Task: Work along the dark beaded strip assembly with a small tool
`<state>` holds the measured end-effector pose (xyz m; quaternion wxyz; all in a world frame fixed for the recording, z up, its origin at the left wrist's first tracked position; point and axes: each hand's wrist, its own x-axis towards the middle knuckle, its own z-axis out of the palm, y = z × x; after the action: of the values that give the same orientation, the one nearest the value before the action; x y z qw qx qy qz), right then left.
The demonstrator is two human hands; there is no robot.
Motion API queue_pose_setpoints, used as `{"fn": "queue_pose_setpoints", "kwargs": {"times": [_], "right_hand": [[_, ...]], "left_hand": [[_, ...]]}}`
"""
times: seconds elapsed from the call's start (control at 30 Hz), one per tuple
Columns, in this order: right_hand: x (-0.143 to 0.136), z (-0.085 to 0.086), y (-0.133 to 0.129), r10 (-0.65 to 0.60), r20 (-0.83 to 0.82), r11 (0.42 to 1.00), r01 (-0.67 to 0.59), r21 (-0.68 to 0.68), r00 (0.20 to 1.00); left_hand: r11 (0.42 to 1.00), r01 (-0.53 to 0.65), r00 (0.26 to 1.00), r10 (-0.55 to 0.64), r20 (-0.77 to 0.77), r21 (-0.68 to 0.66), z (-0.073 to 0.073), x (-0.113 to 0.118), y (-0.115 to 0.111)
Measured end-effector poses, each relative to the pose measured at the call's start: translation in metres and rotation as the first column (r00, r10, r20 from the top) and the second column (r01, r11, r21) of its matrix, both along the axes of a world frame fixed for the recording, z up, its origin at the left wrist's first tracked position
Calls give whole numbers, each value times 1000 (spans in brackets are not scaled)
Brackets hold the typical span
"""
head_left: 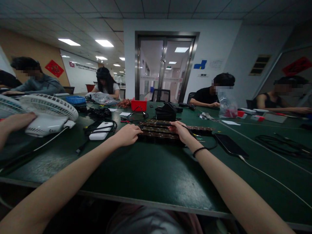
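Green table [146, 177], crowded: red bin [138, 105] and black device [165, 112] behind, white power bank [101, 130] left, phone [231, 145] right.
Between my hands lie the thin strips [157, 132], dark with coppery lines, side by side; my right hand [180, 131] pinches a slim black tool [162, 123] over them, while my left hand [128, 134] curls at their left end, its grip unclear to me.
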<state>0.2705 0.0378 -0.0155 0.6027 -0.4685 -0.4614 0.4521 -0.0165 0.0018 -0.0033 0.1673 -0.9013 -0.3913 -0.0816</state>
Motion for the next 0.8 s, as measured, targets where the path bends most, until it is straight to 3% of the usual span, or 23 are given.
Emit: {"fn": "queue_pose_setpoints", "kwargs": {"times": [0.3,0.47,0.63,0.8], "right_hand": [[0,1,-1,31,1,999,-31,8,1000],[0,1,-2,15,0,1000,-15,-9,1000],[0,1,-2,25,10,1000,-25,1,1000],[0,1,-2,13,19,1000,-13,4,1000]], "left_hand": [[997,-31,998,27,54,70,-1,1,-1],[995,-48,980,30,198,88,-3,1,3],[996,-90,895,70,441,24,-14,3,10],[993,-108,872,117,476,-47,-21,4,13]]}}
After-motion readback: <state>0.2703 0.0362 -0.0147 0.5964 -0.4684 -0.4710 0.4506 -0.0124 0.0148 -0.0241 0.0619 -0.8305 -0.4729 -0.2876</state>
